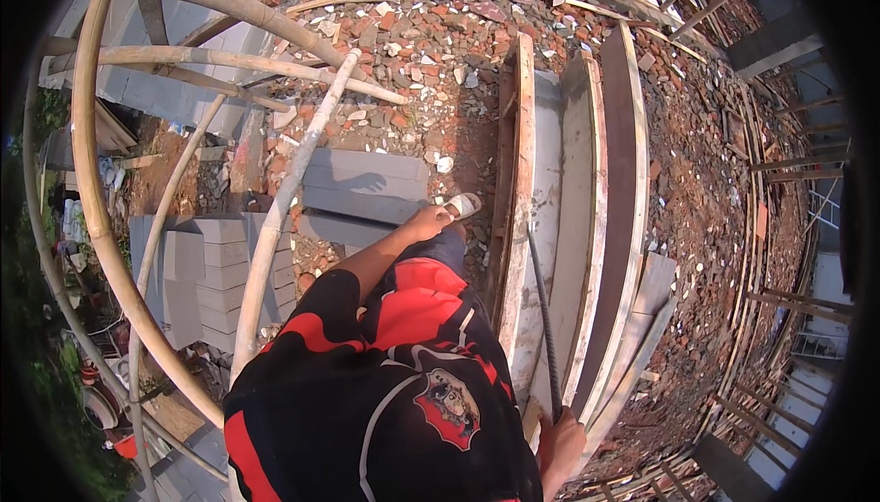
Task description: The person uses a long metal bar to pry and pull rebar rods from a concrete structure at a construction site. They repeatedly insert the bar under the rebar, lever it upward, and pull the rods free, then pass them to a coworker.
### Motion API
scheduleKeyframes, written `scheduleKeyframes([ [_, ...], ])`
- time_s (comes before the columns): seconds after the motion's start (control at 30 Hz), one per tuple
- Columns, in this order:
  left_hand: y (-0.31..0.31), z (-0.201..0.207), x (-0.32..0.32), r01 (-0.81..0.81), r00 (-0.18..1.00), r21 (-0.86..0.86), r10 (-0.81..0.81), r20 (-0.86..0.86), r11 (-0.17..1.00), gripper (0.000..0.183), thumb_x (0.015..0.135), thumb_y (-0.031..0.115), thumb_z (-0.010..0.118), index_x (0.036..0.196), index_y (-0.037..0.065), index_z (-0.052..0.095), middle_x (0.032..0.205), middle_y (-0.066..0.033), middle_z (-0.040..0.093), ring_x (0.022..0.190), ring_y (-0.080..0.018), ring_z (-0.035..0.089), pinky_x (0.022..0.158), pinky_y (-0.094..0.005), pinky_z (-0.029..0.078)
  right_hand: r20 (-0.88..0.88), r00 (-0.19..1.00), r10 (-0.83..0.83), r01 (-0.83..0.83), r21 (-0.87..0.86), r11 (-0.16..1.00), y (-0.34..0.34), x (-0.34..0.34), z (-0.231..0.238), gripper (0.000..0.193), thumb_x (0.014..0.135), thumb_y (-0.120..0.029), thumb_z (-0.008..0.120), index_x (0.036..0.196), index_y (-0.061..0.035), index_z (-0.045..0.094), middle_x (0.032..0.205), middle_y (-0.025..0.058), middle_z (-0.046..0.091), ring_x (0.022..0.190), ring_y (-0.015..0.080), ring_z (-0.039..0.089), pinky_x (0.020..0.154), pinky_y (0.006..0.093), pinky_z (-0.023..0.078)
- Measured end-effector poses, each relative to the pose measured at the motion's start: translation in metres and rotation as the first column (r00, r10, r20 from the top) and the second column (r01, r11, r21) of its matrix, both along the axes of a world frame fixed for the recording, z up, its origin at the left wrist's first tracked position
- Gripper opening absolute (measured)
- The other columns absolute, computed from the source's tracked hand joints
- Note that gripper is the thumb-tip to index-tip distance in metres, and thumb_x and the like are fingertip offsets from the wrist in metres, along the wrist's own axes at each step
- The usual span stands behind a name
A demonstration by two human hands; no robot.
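Observation:
At the lower right, my right hand (561,447) is closed around the near end of a dark ribbed steel rod (544,319). The rod runs forward over the grey concrete surface (547,154) inside a long timber form (518,190); whether its far tip touches the concrete is unclear. Nothing shows in my left hand (427,223), held out in front of my bent leg, near a light shoe (466,205). Its fingers are partly hidden, but the shadow on the grey blocks (362,181) shows them apart.
Bamboo poles (284,199) cross on the left, beside stacked grey blocks (215,273). Broken brick rubble (412,71) covers the ground ahead and to the right. A brown board (623,181) and loose planks (646,309) lie along the form's right side.

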State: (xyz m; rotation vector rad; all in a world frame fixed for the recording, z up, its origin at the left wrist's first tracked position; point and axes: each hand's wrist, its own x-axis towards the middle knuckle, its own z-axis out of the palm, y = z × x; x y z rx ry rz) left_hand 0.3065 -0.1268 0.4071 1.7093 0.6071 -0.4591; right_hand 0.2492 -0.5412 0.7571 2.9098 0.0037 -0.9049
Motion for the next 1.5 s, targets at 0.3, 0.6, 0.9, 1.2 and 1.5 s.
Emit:
scheduleKeyframes([
  [0.3, 0.060, -0.050, 0.069, -0.105, 0.993, -0.044, 0.102, -0.066, 0.994, 0.037, 0.090, 0.035, 0.057, 0.099, 0.000, 0.061, 0.083, -0.0102, 0.066, 0.067, -0.0152, 0.062, 0.066, -0.0316, 0.049, -0.267, 0.917, -0.297, 0.321, 0.051, 0.946, 0.061, 0.054, -0.008, 0.030, 0.081, -0.023, 0.067, 0.094, 0.0038, 0.064, 0.075, 0.0273, 0.062, 0.080, 0.0421, 0.064, 0.066, 0.0489, 0.047],
  [0.6, 0.016, -0.061, 0.178, 0.478, 0.855, -0.064, -0.481, -0.195, 0.876, 0.046, 0.091, 0.046, 0.051, 0.102, 0.004, 0.063, 0.091, -0.0144, 0.067, 0.086, -0.0282, 0.064, 0.081, -0.0375, 0.049, -0.285, 0.775, -0.563, 0.577, -0.041, 0.816, 0.116, 0.092, 0.061, 0.028, 0.084, -0.021, 0.058, 0.105, -0.0040, 0.066, 0.065, 0.0219, 0.058, 0.058, 0.0331, 0.056, 0.060, 0.0430, 0.044],
  [0.9, -0.167, -0.093, 0.163, -0.562, 0.554, -0.389, -0.016, -0.832, 0.730, 0.050, 0.087, 0.052, 0.054, 0.122, 0.017, 0.054, 0.102, -0.0128, 0.064, 0.103, -0.0264, 0.059, 0.078, -0.0456, 0.052, -0.518, 0.476, -0.710, 0.840, 0.029, 0.542, 0.150, 0.129, 0.082, 0.034, 0.090, -0.021, 0.050, 0.113, 0.0003, 0.062, 0.062, 0.0065, 0.054, 0.059, 0.0135, 0.052, 0.056, 0.0326, 0.042],
  [1.2, -0.144, -0.146, 0.161, 0.950, 0.308, 0.082, -0.944, -0.115, 0.300, 0.013, 0.073, 0.016, 0.076, 0.083, 0.011, 0.068, 0.090, -0.0014, 0.067, 0.083, -0.0194, 0.062, 0.073, -0.0310, 0.050, -0.594, 0.465, -0.656, 0.814, -0.004, 0.580, 0.174, 0.191, 0.043, 0.043, 0.088, -0.020, 0.046, 0.127, -0.0027, 0.053, 0.063, 0.0116, 0.053, 0.059, 0.0166, 0.051, 0.058, 0.0323, 0.043],
  [1.5, -0.206, -0.163, 0.146, 0.956, 0.277, 0.112, -0.960, -0.027, 0.273, 0.005, 0.078, 0.014, 0.062, 0.077, 0.011, 0.066, 0.086, -0.0037, 0.064, 0.080, -0.0177, 0.059, 0.073, -0.0299, 0.048, -0.446, 0.704, -0.553, 0.606, -0.030, 0.795, 0.201, 0.205, 0.045, 0.038, 0.090, -0.015, 0.049, 0.123, 0.0040, 0.053, 0.077, 0.0301, 0.060, 0.079, 0.0461, 0.062, 0.067, 0.0449, 0.048],
])
